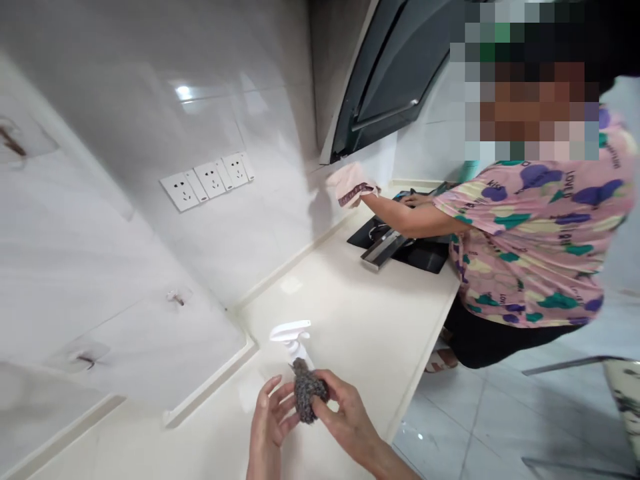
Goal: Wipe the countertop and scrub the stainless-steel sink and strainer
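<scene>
Handling the grey, wiry scourer looks to be the step in hand: you have it raised in front of you, between both hands, over the pale worktop. Your right hand is closed in a pinch on it, thumb laid across the near face and fingers bent around its right side. Your left hand is loosely open, fingers parted and curled towards the scourer's left edge; I cannot tell whether they bear on it. Just beyond is a white spray bottle, its lower part hidden by the scourer and your fingers. Any next move would seem to call for a firm right-hand pinch, the left fingers brought fully round the scourer, and care not to knock the bottle.
</scene>
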Demonstrator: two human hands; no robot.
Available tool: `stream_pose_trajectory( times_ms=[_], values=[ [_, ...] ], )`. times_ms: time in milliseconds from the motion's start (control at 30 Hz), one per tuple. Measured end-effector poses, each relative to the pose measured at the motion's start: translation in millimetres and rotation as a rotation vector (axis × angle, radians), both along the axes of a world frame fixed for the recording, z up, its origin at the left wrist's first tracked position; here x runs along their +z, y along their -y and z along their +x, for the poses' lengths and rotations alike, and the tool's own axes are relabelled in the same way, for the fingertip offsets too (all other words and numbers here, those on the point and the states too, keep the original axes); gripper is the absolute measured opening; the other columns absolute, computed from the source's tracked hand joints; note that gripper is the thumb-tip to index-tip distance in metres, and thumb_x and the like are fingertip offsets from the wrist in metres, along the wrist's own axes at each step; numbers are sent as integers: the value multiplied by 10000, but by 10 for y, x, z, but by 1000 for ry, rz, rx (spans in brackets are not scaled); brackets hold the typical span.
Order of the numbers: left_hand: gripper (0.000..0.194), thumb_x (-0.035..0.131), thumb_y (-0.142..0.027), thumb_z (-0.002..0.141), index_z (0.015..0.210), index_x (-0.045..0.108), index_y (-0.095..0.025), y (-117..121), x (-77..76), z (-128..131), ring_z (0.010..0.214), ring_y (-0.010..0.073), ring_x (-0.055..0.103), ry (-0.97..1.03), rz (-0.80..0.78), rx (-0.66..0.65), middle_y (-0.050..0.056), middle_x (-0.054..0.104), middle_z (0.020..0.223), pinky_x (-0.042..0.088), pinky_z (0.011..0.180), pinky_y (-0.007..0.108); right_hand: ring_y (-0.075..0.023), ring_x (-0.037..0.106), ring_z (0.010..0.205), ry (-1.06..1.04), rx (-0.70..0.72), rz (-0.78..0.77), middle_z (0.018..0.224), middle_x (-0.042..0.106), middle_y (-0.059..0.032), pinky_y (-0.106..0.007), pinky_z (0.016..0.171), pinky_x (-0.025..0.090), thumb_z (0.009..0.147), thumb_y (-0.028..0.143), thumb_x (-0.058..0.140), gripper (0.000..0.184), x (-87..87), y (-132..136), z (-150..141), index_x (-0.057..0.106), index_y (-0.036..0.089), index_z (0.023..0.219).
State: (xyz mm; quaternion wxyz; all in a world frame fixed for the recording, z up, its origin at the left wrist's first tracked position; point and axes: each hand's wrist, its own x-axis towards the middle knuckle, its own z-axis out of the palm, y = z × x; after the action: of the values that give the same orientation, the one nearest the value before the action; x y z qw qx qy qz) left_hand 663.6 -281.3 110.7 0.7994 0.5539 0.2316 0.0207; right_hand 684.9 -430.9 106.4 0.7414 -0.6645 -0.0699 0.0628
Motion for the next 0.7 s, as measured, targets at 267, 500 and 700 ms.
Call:
stream_pose_trajectory(
  times_ms=[267,500,700],
  values=[
    [814,776,-512,702,1409,421,-319,-15,-167,-301,1085,267,655,43,-24,3,96,626,1295,548,868,346,-174,588,803,232,251,-224,938,656,-24,-283,695,468,818,273,587,205,71,-242,-9,676,254,1002],
    [704,755,-507,739,1356,503,-281,-25,-255,-241,1125,255,642,49,-184,-40,91,640,1291,522,953,354,-202,639,820,101,205,-203,1030,706,-32,-317,705,512,786,264,619,392,-31,-277,-83,624,278,1178],
    [645,812,-531,641,1170,607,-224,65,-341,-118,910,228,688,-31,-297,179,76,687,1134,590,756,366,-254,635,935,161,-180,-185,1064,696,-84,-389,840,510,817,481,647,400,8,54,248,659,250,1144]
  ],
)
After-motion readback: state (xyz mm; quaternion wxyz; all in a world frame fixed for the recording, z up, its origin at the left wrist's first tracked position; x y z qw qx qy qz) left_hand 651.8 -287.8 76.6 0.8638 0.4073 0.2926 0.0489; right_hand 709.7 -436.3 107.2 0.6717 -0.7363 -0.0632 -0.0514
